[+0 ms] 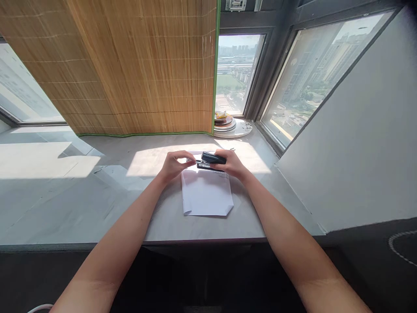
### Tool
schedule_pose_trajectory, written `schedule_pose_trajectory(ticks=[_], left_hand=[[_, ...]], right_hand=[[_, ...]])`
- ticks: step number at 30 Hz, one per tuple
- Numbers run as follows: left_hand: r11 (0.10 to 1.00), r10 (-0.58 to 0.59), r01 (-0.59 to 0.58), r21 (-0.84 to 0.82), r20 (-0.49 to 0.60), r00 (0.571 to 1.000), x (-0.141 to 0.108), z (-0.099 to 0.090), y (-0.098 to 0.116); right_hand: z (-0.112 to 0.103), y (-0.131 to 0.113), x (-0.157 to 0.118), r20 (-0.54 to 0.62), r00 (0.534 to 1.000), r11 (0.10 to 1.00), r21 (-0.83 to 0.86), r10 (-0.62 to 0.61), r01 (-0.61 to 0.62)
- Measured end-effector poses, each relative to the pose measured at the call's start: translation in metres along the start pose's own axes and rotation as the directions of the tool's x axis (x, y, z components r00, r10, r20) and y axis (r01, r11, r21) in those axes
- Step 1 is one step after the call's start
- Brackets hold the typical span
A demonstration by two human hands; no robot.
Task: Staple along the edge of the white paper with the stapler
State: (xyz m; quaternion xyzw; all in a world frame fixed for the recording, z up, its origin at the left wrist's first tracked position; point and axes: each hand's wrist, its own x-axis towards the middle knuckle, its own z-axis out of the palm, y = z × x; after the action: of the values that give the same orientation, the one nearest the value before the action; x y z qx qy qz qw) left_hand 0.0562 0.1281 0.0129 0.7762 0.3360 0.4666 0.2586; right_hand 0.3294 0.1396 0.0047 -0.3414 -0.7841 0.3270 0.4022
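My right hand (pixel 230 163) is wrapped round the back of a black stapler (pixel 213 158), whose front end points left. At the stapler's front, my left hand (pixel 177 164) is closed in a pinch, and what lies between its fingertips is too small to make out. Both hands are just above the top edge of white paper (pixel 207 193), which lies on the pale sill. The paper's two lower corners are bent or folded. Small items lie near the paper's upper right edge, too small to name.
A stack of plates (pixel 224 124) stands by the window corner, on a larger plate (pixel 241 128). A bamboo blind (pixel 140 65) hangs down behind the sill at the left and centre. The sill's front edge (pixel 205 240) runs below the paper. A white wall (pixel 352 143) rises at right.
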Motion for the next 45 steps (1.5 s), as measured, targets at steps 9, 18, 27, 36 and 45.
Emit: schedule_pose_trajectory(ticks=[9, 18, 27, 36, 45], left_hand=[[0.996, -0.066, 0.055, -0.076, -0.152, 0.986, 0.001, 0.004, 0.003], [0.957, -0.214, 0.137, -0.254, -0.306, 0.928, 0.004, 0.006, -0.011], [0.982, -0.156, 0.136, -0.129, -0.164, 0.974, 0.003, 0.01, -0.012], [0.97, -0.242, 0.239, 0.045, 0.086, 0.967, 0.002, 0.007, -0.006], [0.97, -0.238, 0.23, 0.073, 0.146, 0.96, 0.003, 0.006, 0.002]], right_hand=[[0.002, -0.002, 0.0, -0.019, 1.0, 0.999, -0.038, -0.001, 0.001], [0.006, 0.0, 0.002, 0.021, 1.0, 0.995, -0.104, -0.011, 0.013], [0.005, 0.006, 0.002, 0.009, 1.0, 0.994, -0.11, -0.026, 0.027], [0.005, 0.008, 0.003, 0.031, 0.999, 0.996, -0.079, -0.044, 0.046], [0.005, 0.007, 0.003, 0.043, 0.999, 0.995, -0.092, -0.019, 0.023]])
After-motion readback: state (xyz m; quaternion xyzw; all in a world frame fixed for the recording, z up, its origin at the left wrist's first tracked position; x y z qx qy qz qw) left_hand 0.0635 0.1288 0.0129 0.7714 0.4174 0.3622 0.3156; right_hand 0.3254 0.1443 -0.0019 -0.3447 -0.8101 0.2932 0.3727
